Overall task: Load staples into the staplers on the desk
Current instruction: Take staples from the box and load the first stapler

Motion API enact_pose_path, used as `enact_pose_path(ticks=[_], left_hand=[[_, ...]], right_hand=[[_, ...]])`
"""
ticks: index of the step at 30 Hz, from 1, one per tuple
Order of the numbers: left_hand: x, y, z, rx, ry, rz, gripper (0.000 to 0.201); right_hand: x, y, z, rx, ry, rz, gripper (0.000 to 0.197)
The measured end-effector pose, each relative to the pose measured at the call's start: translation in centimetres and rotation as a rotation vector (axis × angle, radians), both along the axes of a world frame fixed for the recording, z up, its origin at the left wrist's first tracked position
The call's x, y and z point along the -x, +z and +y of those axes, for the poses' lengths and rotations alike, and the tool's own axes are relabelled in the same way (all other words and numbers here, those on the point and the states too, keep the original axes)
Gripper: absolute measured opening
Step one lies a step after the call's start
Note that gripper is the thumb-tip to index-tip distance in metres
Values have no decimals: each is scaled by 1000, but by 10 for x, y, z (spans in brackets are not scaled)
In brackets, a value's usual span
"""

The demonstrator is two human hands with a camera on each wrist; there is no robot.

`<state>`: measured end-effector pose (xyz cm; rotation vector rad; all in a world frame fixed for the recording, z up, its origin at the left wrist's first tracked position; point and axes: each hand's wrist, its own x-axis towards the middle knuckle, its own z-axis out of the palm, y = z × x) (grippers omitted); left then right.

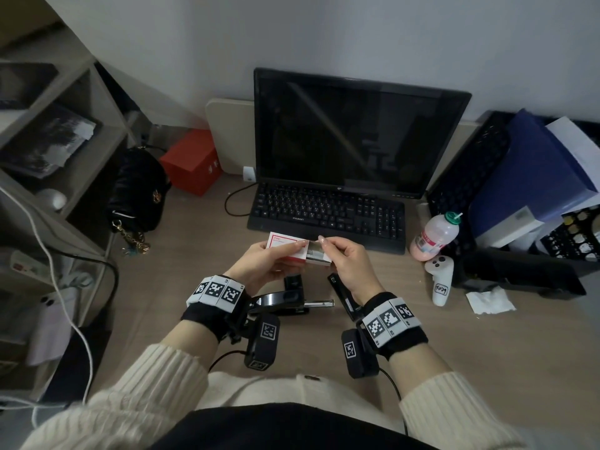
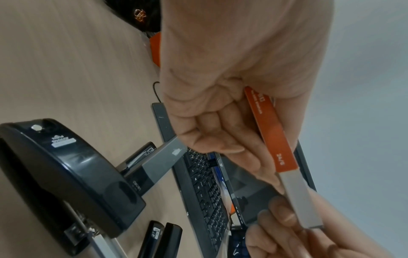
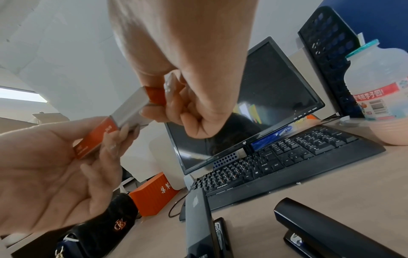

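Observation:
A small red and white staple box is held above the desk, in front of the keyboard. My left hand (image 1: 276,256) grips its sleeve (image 1: 285,250) (image 2: 271,132) (image 3: 95,137). My right hand (image 1: 337,253) pinches the end of the grey inner tray (image 1: 318,254) (image 2: 298,197) (image 3: 130,111), which sticks partly out to the right. Below the hands lie three black staplers: a large one (image 1: 279,300) (image 2: 66,174) with its metal rail (image 1: 319,303) pulled out, one (image 1: 293,282) (image 3: 200,227) standing open, and a slim one (image 1: 344,297) (image 3: 326,230) on the right.
A black keyboard (image 1: 328,214) and a dark monitor (image 1: 350,134) stand just behind the hands. To the right are a pink drink bottle (image 1: 435,237), a white controller (image 1: 440,280) and crumpled paper (image 1: 488,300). At the left stand a black handbag (image 1: 139,190) and a red box (image 1: 193,162).

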<state>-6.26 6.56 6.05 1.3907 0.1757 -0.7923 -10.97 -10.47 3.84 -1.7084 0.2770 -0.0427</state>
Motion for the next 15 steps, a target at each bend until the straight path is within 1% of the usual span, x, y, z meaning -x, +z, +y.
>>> enact_pose_path(ticks=[3, 7, 8, 10, 12, 15], left_hand=[[0, -1, -1, 9, 53, -26, 32], [0, -1, -2, -12, 79, -53, 31], [0, -1, -2, -11, 83, -56, 30], [0, 0, -1, -7, 92, -56, 28], [0, 0, -1, -2, 104, -55, 28], [-1, 1, 1, 25, 113, -48, 21]], right_hand=[[-1, 0, 1, 0, -16, 12, 23], [-2, -5, 2, 48, -19, 52, 33], [-2, -6, 2, 66, -15, 56, 33], [-2, -7, 2, 83, -31, 58, 28], [-2, -6, 1, 24, -49, 66, 22], [-1, -3, -1, -69, -59, 60, 26]])
